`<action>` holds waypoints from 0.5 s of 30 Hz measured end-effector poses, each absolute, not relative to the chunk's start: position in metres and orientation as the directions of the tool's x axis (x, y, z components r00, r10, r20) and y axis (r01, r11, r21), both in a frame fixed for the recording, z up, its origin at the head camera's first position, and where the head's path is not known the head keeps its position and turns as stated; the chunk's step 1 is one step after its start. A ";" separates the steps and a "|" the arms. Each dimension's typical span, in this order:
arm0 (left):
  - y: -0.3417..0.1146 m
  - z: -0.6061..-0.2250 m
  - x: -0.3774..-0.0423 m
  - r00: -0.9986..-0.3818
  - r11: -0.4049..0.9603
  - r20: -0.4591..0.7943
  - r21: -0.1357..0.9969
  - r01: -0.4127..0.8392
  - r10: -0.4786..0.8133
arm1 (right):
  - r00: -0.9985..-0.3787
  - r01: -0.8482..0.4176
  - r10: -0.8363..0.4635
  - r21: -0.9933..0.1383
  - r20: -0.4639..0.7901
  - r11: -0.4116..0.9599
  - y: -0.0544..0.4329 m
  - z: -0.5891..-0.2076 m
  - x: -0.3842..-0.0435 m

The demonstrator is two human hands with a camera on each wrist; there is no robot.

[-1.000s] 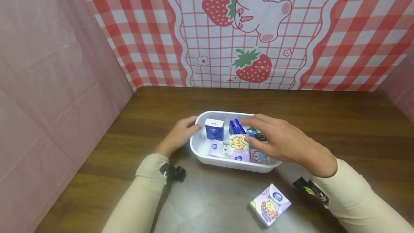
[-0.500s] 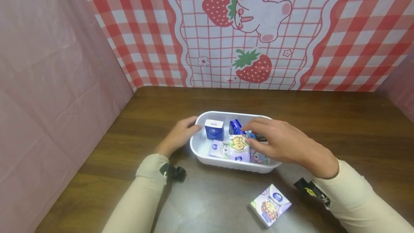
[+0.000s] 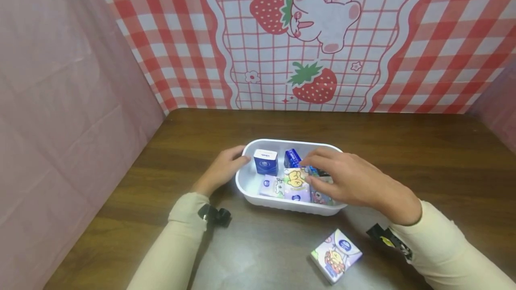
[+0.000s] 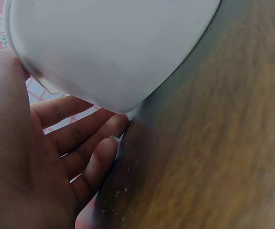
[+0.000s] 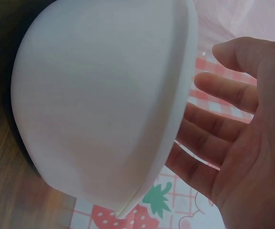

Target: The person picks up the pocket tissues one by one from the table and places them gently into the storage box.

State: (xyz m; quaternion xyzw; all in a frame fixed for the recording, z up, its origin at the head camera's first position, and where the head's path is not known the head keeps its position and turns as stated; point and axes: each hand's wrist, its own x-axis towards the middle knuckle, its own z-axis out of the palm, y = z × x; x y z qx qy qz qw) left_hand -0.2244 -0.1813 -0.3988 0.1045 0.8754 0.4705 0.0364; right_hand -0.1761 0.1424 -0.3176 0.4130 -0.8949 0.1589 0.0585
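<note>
In the head view a white plastic basin (image 3: 282, 205) stands on the table, holding several small tissue packs. My left hand (image 3: 221, 169) holds its left end, thumb over the rim and fingers outside, as the left wrist view also shows. Over the right end my right hand (image 3: 350, 178) hovers with spread fingers and holds nothing. Below its fingertips are a cartoon tissue pack (image 3: 297, 184) and a tilted blue tissue pack (image 3: 292, 158). A navy tissue pack (image 3: 266, 164) stands upright at the left. Packs at the right are partly hidden by the hand.
On the brown wooden table (image 3: 193, 138), one lilac cartoon tissue pack (image 3: 336, 256) lies in front of the basin at the right. A red-and-white checked cloth (image 3: 181, 57) hangs behind the table. Pink sheeting (image 3: 60, 102) covers the left side.
Little differs. My right hand has shifted slightly over the basin, covering a bit more of the packs at the right. The left hand keeps its hold on the basin.
</note>
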 end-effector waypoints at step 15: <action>-0.183 -0.401 -0.225 -0.975 0.529 0.035 0.835 0.149 0.219 | -0.659 -0.752 -0.722 -0.227 0.211 0.619 0.147 -0.320 -0.167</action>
